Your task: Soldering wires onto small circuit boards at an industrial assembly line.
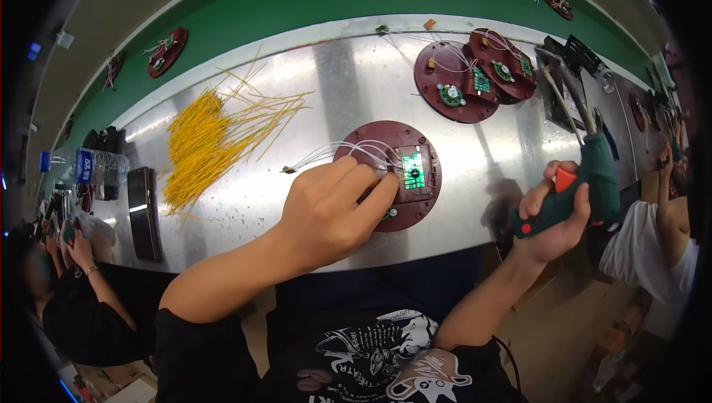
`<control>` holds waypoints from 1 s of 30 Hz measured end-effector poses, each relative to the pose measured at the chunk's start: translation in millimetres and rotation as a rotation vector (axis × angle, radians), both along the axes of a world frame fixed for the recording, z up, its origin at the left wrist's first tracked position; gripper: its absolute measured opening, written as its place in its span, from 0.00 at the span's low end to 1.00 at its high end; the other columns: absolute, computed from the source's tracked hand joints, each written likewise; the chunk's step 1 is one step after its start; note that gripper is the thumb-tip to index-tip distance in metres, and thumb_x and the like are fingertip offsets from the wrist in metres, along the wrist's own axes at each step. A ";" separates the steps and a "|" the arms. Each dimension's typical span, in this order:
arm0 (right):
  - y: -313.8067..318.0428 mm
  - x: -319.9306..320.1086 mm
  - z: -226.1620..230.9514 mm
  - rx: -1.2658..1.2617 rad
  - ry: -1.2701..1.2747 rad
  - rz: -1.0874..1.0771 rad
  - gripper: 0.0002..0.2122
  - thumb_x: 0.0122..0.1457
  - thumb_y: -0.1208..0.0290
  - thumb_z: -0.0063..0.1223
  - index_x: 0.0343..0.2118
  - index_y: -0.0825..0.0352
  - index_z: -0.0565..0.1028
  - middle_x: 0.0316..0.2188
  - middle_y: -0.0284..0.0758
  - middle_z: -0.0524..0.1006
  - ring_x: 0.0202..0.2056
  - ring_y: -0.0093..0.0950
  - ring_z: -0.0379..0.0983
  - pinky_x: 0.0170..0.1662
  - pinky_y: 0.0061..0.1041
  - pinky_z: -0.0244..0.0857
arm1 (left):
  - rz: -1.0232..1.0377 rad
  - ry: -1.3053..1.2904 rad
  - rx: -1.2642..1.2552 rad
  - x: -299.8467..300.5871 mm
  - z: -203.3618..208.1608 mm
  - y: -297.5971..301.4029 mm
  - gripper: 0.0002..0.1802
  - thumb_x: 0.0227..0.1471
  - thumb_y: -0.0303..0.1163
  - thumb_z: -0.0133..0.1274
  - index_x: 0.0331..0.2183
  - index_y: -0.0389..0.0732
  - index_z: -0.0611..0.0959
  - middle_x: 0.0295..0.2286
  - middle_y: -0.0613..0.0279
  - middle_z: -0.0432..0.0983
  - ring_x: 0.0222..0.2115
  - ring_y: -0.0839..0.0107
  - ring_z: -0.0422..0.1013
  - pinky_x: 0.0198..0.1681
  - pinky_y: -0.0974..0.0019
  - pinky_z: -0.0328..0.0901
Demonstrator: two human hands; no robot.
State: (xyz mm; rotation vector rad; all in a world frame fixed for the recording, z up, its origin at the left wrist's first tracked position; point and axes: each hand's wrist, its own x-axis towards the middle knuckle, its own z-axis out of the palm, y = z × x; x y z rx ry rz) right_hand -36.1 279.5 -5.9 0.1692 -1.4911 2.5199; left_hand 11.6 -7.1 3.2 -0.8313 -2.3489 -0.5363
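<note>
Two hands: L hand [326, 203] bunched at white wires [361, 143] on maroon disc [415, 214], exact hold hidden, prob. steadying; R hand [561, 226] wrapped round green tool [599, 173], pointed off disc, prob. for clearance.

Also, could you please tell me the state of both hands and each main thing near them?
Left hand: curled over the near disc, grip hidden.
Right hand: closed around the green tool.
Green tool: held; on or off unclear.
Near disc: flat, wired, board exposed.
Far discs: overlapping, wired.
Yellow strands: loose, fanned out.
Bottle: capped.
Phone: lying flat.
</note>
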 end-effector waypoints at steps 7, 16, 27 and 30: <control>-1.0 -3.5 -0.9 -0.032 -0.001 -0.009 0.21 0.69 0.58 0.31 0.45 0.74 0.68 0.38 0.42 0.71 0.15 0.20 0.63 0.16 0.19 0.59 | 0.039 -0.060 -0.038 2.3 8.4 2.1 0.18 0.32 0.24 0.58 0.33 0.35 0.82 0.23 0.63 0.67 0.21 0.69 0.67 0.19 0.67 0.61; -3.4 -2.2 3.9 0.019 -0.069 -0.102 0.19 0.69 0.60 0.34 0.44 0.75 0.69 0.37 0.41 0.71 0.14 0.19 0.62 0.16 0.18 0.59 | 0.049 -0.047 -0.039 2.5 11.2 5.1 0.16 0.33 0.23 0.61 0.32 0.36 0.83 0.22 0.64 0.67 0.20 0.70 0.67 0.20 0.68 0.61; -2.0 -1.4 6.7 -0.145 -0.054 -0.264 0.17 0.66 0.61 0.39 0.41 0.73 0.70 0.33 0.40 0.72 0.14 0.20 0.64 0.15 0.20 0.59 | 0.191 0.077 -0.043 2.2 34.9 10.1 0.20 0.32 0.29 0.67 0.34 0.36 0.84 0.28 0.58 0.75 0.27 0.61 0.71 0.29 0.61 0.66; -1.9 -0.2 4.7 -0.119 -0.046 -0.273 0.18 0.68 0.59 0.36 0.43 0.72 0.69 0.35 0.38 0.71 0.15 0.19 0.62 0.17 0.19 0.58 | 0.133 -0.044 -0.085 -9.5 51.9 20.4 0.22 0.32 0.32 0.67 0.34 0.37 0.83 0.28 0.57 0.75 0.29 0.59 0.71 0.32 0.60 0.66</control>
